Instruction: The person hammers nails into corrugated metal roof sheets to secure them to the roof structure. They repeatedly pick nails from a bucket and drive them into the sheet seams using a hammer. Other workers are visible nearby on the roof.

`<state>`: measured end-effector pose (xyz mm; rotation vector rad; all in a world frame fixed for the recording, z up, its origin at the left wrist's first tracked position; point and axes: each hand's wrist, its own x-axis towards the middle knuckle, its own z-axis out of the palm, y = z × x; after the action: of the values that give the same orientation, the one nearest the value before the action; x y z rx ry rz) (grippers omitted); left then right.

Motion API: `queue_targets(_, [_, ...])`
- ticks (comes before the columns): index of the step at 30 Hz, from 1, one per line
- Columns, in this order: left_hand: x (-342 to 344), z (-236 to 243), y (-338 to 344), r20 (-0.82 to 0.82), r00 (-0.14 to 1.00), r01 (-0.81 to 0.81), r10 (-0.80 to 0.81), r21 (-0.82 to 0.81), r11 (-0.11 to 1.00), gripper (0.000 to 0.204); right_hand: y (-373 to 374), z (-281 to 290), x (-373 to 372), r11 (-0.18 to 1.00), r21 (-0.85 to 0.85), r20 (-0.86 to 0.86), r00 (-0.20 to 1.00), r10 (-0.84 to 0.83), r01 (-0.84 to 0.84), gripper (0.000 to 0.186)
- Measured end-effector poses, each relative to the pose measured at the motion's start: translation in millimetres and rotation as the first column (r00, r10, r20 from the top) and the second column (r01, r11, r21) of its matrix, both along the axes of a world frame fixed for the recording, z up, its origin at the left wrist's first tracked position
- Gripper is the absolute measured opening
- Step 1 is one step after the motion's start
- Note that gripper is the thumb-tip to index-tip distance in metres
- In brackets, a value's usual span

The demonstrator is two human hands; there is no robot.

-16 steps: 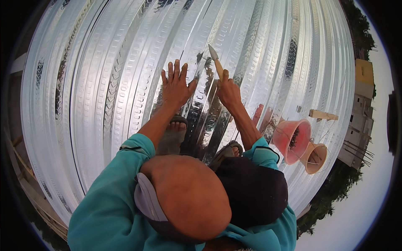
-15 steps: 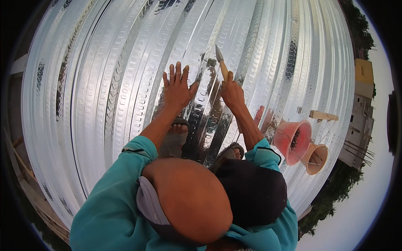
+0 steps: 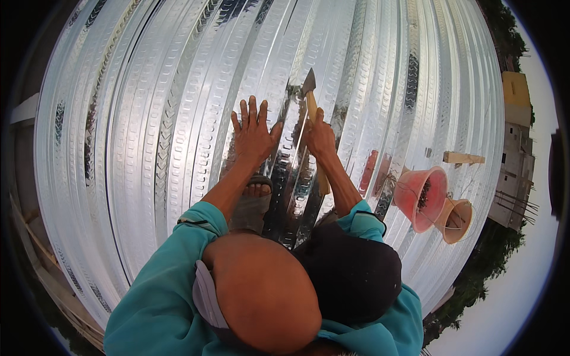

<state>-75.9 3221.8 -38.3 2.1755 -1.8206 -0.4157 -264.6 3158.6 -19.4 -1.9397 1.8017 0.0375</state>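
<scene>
My left hand lies palm down with spread fingers over the shiny ribbed metal sheets, holding nothing. To its right, my right hand is closed round the wooden handle of a hammer. The hammer's dark, wedge-shaped metal head points away from me, just above the sheet surface; whether it touches cannot be made out. Part of the handle shows again below the hand, beside my forearm. A sandalled foot stands behind my left wrist; the other is mostly hidden.
At the right stand a red bucket holding small dark pieces and a smaller orange bucket with a wire handle. A wood block and a red strip lie nearby. Buildings and trees lie beyond the sheets' right edge.
My right hand has shifted slightly left and nearer with the hammer, whose head has turned to show its broad side. My left hand stays flat, a little further right.
</scene>
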Motion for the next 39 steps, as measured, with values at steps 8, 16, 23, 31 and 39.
queue_targets(8, [8.2, -5.1, 8.1, 0.065, 0.998, -0.003, 0.007, -0.069, 0.998, 0.074, 27.4, 108.3, 34.2, 0.853, -0.387, 0.641, 0.767, -0.026, 0.351, 0.067])
queue_targets(16, [-0.8, -2.1, 3.2, 0.085, 0.996, 0.030, -0.023, -0.091, 0.995, 0.076, -12.3, 33.7, 12.6, 0.989, -0.131, 0.253, 0.967, -0.028, 0.063, 0.063])
queue_targets(23, [1.9, -3.8, 5.3, 0.081, 0.997, 0.002, -0.001, -0.005, 1.000, 0.076, 17.4, 78.7, 31.6, 0.742, -0.599, 0.558, 0.821, 0.118, 0.301, 0.068])
queue_targets(31, [2.1, -8.9, -3.4, 0.087, 0.996, 0.008, 0.000, -0.100, 0.995, 0.079, -13.1, 50.3, 23.9, 0.884, -0.445, 0.402, 0.914, 0.053, 0.144, 0.066])
queue_targets(39, [-18.5, 6.0, -4.9, 0.044, 0.998, 0.037, -0.035, -0.042, 0.998, 0.086, 26.5, 5.8, -7.7, 0.941, -0.335, 0.232, 0.972, 0.025, 0.056, 0.065])
